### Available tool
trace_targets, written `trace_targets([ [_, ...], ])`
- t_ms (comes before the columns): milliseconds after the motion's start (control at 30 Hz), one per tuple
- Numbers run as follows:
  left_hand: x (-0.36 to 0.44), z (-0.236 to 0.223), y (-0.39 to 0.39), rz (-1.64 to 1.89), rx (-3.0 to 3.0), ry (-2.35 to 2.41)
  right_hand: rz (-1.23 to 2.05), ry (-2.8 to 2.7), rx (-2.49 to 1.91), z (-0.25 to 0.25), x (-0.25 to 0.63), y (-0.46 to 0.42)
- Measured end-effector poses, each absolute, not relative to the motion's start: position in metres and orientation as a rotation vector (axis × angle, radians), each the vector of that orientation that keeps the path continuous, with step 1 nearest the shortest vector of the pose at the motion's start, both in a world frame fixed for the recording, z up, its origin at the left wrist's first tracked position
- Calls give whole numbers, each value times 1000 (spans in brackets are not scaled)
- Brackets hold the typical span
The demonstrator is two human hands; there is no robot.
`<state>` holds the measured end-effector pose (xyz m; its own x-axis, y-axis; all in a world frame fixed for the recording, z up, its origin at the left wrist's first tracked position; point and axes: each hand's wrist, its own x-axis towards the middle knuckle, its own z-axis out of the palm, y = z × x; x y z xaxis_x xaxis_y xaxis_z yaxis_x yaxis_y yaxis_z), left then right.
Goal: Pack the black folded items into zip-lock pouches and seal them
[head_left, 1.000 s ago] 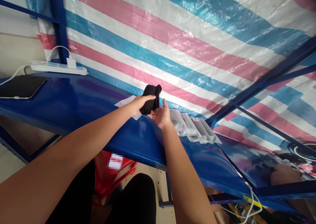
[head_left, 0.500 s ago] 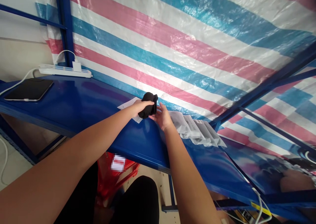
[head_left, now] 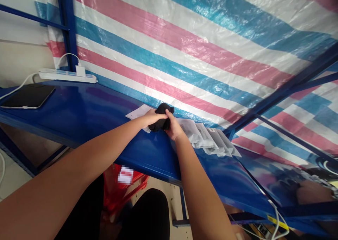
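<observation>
Above the blue table (head_left: pixel 100 109), a rolled bundle of black cloth (head_left: pixel 158 125) is held between my two hands. My left hand (head_left: pixel 151 117) is closed round its near left side, with the thumb laid across the front. On the other side, my right hand (head_left: pixel 173 128) grips the bundle's right end, its thumb pressed against the cloth; its other fingers are partly hidden behind. Below and left of the bundle lies a flat white sheet or bag (head_left: pixel 137 112), partly covered by my left hand. Close to my right wrist, several translucent whitish packets (head_left: pixel 207 136) overlap in a row.
A black tablet (head_left: pixel 27 96) lies at the table's left end, before a white power strip (head_left: pixel 68 77) with a plug and cables. Behind the table hangs a striped plastic sheet (head_left: pixel 158 42). Blue frame bars (head_left: pixel 285 86) rise at the right. A red stool (head_left: pixel 113 190) stands below.
My right hand has gone from open fingers beside the black cloth bundle to gripping its right end. The bundle has turned slightly and come lower. My left hand keeps its hold.
</observation>
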<state>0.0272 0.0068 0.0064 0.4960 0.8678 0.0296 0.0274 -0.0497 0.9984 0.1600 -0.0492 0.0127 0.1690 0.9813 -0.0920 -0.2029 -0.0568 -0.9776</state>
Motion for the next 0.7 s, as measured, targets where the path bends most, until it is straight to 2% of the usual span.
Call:
trace_targets([
  [200, 30, 5, 5, 860, 1641, 794, 1171, -910, -1214, 12, 160, -51],
  [500, 28, 7, 7, 816, 1598, 616, 1170, -783, -1194, 16, 162, -52],
  [700, 23, 10, 17, 1138, 1943, 835, 1119, -541, -1070, 24, 170, -51],
])
